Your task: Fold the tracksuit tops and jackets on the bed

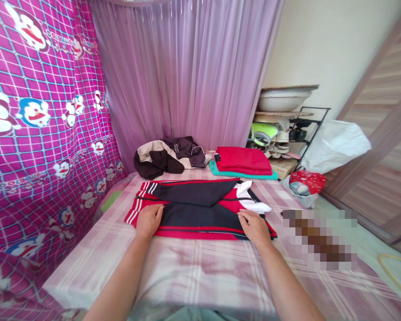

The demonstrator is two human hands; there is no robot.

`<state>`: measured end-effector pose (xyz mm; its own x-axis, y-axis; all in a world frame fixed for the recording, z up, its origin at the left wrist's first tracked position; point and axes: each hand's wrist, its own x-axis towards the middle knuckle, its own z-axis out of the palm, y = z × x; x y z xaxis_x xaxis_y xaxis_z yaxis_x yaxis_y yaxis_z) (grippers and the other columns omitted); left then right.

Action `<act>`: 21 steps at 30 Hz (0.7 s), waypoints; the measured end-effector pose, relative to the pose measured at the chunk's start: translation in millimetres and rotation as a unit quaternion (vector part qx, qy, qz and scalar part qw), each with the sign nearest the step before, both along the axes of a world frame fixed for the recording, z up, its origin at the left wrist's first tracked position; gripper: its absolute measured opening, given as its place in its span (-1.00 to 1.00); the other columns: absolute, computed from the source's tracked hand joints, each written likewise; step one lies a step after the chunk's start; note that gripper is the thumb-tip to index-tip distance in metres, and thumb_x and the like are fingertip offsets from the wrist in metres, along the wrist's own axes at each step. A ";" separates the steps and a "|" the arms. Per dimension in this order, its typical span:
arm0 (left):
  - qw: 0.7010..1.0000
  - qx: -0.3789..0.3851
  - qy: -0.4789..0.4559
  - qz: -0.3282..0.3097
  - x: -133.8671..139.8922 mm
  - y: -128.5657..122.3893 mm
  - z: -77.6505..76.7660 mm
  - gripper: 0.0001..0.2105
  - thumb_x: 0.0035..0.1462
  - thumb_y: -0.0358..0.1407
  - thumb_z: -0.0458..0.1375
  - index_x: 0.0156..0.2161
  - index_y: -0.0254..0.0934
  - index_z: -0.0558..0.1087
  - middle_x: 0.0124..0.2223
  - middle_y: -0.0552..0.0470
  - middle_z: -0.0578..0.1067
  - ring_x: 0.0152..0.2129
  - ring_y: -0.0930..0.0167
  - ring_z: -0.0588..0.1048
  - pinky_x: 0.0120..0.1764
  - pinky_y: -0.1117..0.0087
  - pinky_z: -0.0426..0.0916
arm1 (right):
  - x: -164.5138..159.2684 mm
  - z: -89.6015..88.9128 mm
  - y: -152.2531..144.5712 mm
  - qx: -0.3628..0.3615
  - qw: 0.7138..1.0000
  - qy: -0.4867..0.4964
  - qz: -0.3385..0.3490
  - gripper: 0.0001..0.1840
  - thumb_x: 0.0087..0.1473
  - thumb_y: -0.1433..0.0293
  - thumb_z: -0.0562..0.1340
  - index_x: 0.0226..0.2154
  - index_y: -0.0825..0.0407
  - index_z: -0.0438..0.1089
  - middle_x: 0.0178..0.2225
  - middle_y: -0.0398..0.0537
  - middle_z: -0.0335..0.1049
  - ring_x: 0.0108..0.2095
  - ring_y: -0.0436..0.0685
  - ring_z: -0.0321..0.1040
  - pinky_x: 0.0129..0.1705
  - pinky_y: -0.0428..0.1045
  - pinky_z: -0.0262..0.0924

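Observation:
A track jacket (190,216) in black, red and white lies flat on the bed, its sleeves laid across the body. Its white collar (245,196) points right and its striped red hem end points left. My left hand (149,220) is closed on the jacket near the striped end, thumb toward the middle. Over by the collar end, my right hand (254,225) has its fingers bent and pressed together on the jacket's near side. The fabric under both hands is partly hidden.
Behind the jacket sit a crumpled dark and beige garment (163,158) and a folded red garment (243,160) on a teal one (259,174). A plaid sheet (200,267) covers the bed. At right stands a shoe rack (309,141) beside a white bag (337,145).

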<state>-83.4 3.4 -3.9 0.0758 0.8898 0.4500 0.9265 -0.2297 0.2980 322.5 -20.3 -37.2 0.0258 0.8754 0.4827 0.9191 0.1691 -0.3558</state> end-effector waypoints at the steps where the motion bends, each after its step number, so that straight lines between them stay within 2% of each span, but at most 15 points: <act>1: 1.000 0.000 0.003 0.000 0.3 -0.2 0.2 -0.52 0.30 -0.07 -0.17 -0.18 -0.21 0.59 -0.13 -0.08 0.63 -0.17 0.23 0.55 -0.03 0.21 0.39 | 0.4 -0.4 0.1 0.000 1.000 -0.001 -0.001 -0.66 0.14 0.34 0.08 -0.26 -0.02 0.58 -0.15 0.01 0.57 -0.07 0.20 0.47 0.05 0.09 0.28; 12: 1.000 0.013 -0.003 -0.004 0.1 0.1 -0.6 -0.54 0.30 -0.10 -0.14 -0.19 -0.21 0.60 -0.14 -0.07 0.63 -0.19 0.25 0.55 -0.04 0.21 0.39 | -0.2 3.0 -0.1 -0.017 1.000 -0.013 -0.004 -0.65 0.14 0.37 0.07 -0.25 -0.04 0.57 -0.11 -0.02 0.56 -0.04 0.17 0.45 0.08 0.07 0.25; 21: 1.000 0.017 0.003 -0.002 1.2 -0.1 -0.3 -0.55 0.30 -0.10 -0.14 -0.21 -0.20 0.60 -0.17 -0.07 0.64 -0.21 0.26 0.55 -0.06 0.23 0.40 | -0.1 1.2 -0.6 -0.004 1.000 -0.011 0.002 -0.63 0.15 0.35 0.04 -0.25 0.00 0.57 -0.12 0.03 0.56 -0.06 0.20 0.46 0.06 0.10 0.26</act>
<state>-82.2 3.3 -4.2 0.0811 0.8739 0.4794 0.9273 -0.2424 0.2851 322.4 -20.9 -36.0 0.0119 0.8795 0.4757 0.9263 0.1695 -0.3365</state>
